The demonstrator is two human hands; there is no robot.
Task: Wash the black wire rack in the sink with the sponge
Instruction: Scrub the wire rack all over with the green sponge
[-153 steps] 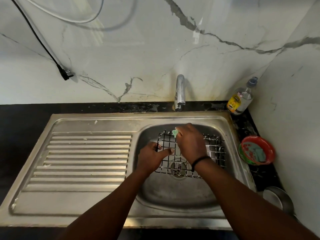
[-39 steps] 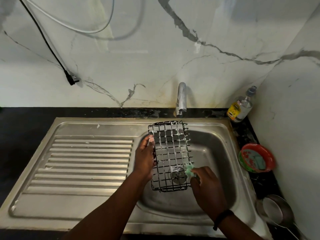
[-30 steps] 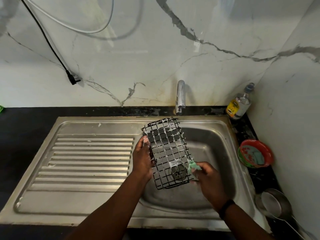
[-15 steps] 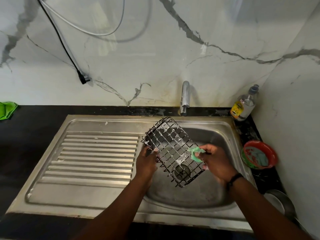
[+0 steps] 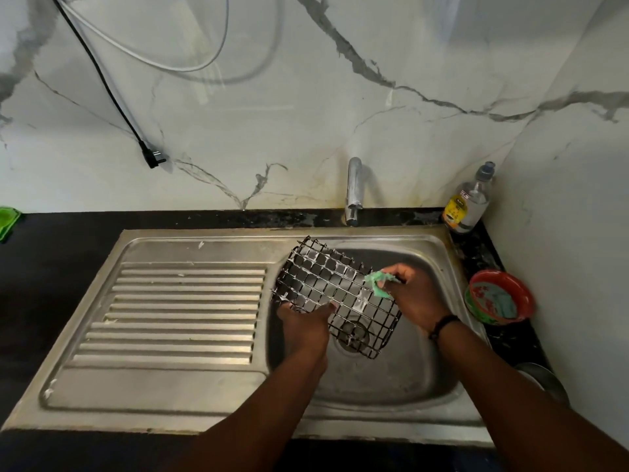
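Note:
The black wire rack (image 5: pixel 326 284), flecked with white soap suds, is tilted above the steel sink basin (image 5: pixel 418 362), one corner toward the back left, another over the drain. My left hand (image 5: pixel 304 321) grips its near left edge from below. My right hand (image 5: pixel 413 296) pinches a small green sponge (image 5: pixel 378 284) against the rack's right edge.
The tap (image 5: pixel 353 189) stands behind the basin. A ribbed drainboard (image 5: pixel 177 311) lies to the left. A clear bottle with a yellow label (image 5: pixel 468 202), a red bowl (image 5: pixel 500 298) and a steel vessel (image 5: pixel 544 379) sit along the right. A black plug (image 5: pixel 153 158) hangs on the wall; a green cloth (image 5: pixel 8 219) at far left.
The rack went from lying flat in the basin to being lifted and turned clockwise in my left hand. My right hand with the sponge has moved up along the rack's right edge.

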